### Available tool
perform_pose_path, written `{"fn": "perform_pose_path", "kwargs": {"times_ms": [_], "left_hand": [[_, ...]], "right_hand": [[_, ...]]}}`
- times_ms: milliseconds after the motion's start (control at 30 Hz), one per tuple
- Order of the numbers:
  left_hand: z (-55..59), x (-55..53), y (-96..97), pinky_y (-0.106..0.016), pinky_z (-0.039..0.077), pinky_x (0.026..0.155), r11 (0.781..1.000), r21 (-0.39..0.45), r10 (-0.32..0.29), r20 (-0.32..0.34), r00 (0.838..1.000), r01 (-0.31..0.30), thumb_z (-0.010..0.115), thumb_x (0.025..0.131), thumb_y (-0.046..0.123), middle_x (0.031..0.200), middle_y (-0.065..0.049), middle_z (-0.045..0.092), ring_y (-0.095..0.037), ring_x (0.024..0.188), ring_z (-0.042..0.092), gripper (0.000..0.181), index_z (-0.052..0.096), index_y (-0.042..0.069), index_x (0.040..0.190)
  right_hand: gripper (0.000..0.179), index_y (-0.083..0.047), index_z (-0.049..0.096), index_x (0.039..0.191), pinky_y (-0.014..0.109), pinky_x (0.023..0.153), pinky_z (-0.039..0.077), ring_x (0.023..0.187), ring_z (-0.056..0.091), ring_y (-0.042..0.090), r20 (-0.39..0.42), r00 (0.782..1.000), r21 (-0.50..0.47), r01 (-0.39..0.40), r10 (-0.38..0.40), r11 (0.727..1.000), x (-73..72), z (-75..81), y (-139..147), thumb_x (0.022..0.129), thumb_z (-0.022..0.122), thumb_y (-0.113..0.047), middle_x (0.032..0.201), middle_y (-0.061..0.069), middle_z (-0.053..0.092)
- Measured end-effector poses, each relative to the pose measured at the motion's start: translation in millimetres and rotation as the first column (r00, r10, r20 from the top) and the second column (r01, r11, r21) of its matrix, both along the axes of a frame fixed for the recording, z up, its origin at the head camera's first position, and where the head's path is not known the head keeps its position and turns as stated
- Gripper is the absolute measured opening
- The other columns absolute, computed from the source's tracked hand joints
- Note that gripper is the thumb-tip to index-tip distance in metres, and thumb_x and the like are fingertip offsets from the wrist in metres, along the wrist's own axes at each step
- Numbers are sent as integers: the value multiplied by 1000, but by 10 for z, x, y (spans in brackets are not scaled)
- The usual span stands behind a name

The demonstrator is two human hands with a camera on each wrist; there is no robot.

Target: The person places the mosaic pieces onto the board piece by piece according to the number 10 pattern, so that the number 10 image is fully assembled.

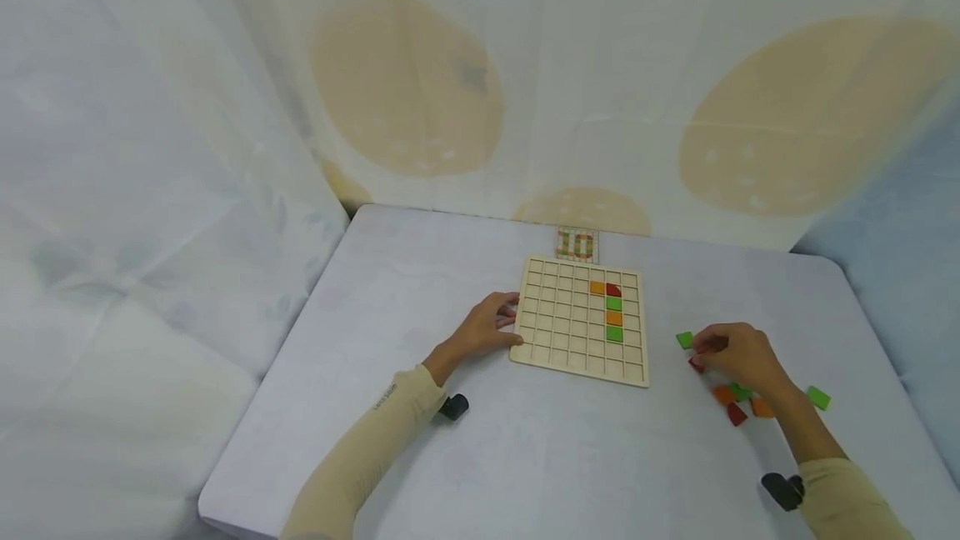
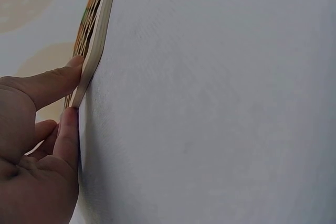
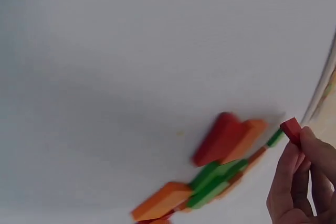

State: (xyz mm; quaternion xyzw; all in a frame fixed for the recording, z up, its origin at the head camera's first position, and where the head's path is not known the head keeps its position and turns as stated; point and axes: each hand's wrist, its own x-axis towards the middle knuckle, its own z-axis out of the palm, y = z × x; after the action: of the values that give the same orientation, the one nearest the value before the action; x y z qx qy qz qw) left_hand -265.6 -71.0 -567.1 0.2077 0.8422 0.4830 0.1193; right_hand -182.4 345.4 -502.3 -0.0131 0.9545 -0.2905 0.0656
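A square wooden grid board (image 1: 558, 332) lies on the table, with several orange, green and red tiles set in cells toward its right side, including a red tile (image 1: 613, 290) with a curved edge. My left hand (image 1: 482, 326) holds the board by its left edge; in the left wrist view the thumb (image 2: 60, 81) is on the rim and a finger against the side. Right of the board, my right hand (image 1: 738, 354) pinches a small red tile (image 3: 291, 131) between thumb and fingers. Loose tiles lie under and around that hand, among them an orange tile (image 3: 163, 200).
A small printed pattern card (image 1: 577, 245) lies behind the board's far edge. One green tile (image 1: 818, 397) sits apart on the far right. White curtains with yellow shapes (image 1: 408, 86) hang behind the table (image 1: 465, 473). Black devices (image 1: 453, 407) are at both wrists.
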Motion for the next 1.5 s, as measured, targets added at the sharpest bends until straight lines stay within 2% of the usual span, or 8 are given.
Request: {"fn": "perform_pose_path", "kwargs": {"times_ms": [200, 433, 633, 833, 1033, 1200, 1433, 1500], "left_hand": [[4, -5, -26, -13, 48, 93, 999, -33, 13, -4, 1000, -13, 86, 75, 11, 138, -7, 47, -16, 115, 53, 85, 40, 6, 147], [-4, -9, -9, -14, 48, 93, 1000, -6, -2, 7, 1000, 2, 85, 76, 10, 139, -7, 46, -17, 116, 52, 85, 39, 6, 147], [-17, 10, 5, -13, 48, 93, 1000, -30, 1, 4, 1000, -1, 85, 77, 13, 140, -6, 46, -16, 116, 53, 85, 39, 7, 147], [15, 21, 7, -14, 48, 93, 999, -32, 9, 10, 1000, -8, 85, 77, 12, 138, -5, 47, -15, 115, 53, 85, 39, 7, 147], [40, 9, 5, -13, 48, 93, 1000, -11, 4, 24, 1000, -3, 84, 77, 10, 137, -5, 47, -14, 115, 52, 85, 38, 7, 148], [64, 5, 6, -14, 48, 93, 1000, -23, 2, 15, 1000, -1, 84, 77, 10, 137, -5, 47, -15, 115, 52, 84, 38, 7, 148], [81, 21, 6, -14, 48, 93, 1000, -29, 3, 23, 1000, -3, 84, 77, 10, 137, -6, 47, -15, 115, 52, 84, 38, 7, 148], [83, 20, 1, -15, 48, 93, 1000, -28, 1, 19, 1000, -1, 84, 77, 10, 137, -6, 47, -16, 115, 52, 84, 39, 6, 147]], "right_hand": [[25, -1, 71, 103, 32, 70, 56, 80, 63, 22, 25, 1000, -89, -1, 3, 996, -121, 81, -376, 82, 78, -13, 89, 7, 70], [22, -4, 73, 100, 29, 70, 55, 81, 64, 20, 13, 1000, -162, -6, 8, 987, -221, -5, -779, 82, 79, -15, 87, 3, 70], [23, -5, 73, 99, 30, 72, 55, 83, 65, 20, 5, 999, -210, 36, -36, 977, -235, -148, -891, 82, 80, -19, 89, 3, 71], [26, -4, 73, 101, 32, 73, 55, 85, 63, 23, 39, 996, -194, 84, -78, 977, -213, -149, -931, 83, 79, -22, 90, 6, 70], [19, -5, 74, 93, 32, 67, 56, 77, 64, 20, -35, 999, -105, -2, -1, 994, -189, -129, -980, 81, 80, -18, 81, 2, 70], [14, -7, 76, 88, 32, 64, 56, 74, 63, 18, -102, 992, -52, -80, 74, 995, -187, -121, -993, 79, 82, -16, 79, 1, 70], [12, -7, 78, 88, 31, 64, 57, 76, 62, 16, -69, 980, -6, -190, 189, 982, -191, -97, -999, 80, 81, -15, 83, 1, 70], [11, -7, 78, 88, 30, 64, 57, 76, 62, 15, -69, 978, 8, -198, 198, 980, -196, -90, -1009, 80, 81, -14, 83, 0, 70]]}}
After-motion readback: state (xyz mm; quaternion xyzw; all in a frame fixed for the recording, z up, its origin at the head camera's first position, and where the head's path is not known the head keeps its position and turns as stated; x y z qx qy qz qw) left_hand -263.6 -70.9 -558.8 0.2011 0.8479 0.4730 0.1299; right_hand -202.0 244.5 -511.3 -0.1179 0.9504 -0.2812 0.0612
